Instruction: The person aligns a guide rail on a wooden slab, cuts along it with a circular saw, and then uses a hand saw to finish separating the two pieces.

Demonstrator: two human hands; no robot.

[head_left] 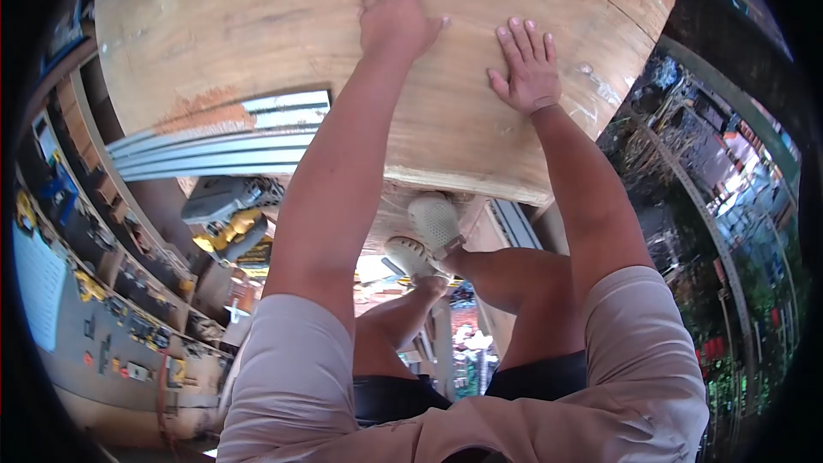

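Observation:
A broad plywood sheet (pixel 257 26) with a worn, scratched face fills the upper part of the view. My left hand (pixel 396 19) lies on it near the far middle, palm down, fingers spread and slightly blurred. To its right, closer to me, my right hand (pixel 530 69) rests on the same sheet with its fingers stretched out. Neither hand holds anything. Pale metal strips (pixel 214 154) lie at the sheet's near left, left of my left forearm, beside a patch of reddish sawdust (pixel 201 111).
A yellow and grey power tool (pixel 231 219) sits below the strips. Wooden shelves (pixel 129 223) with tools curve along the left. My feet in pale clogs (pixel 435 221) are under the sheet's near edge. Clutter and branches (pixel 660 154) stand at the right, past a rail (pixel 720 240).

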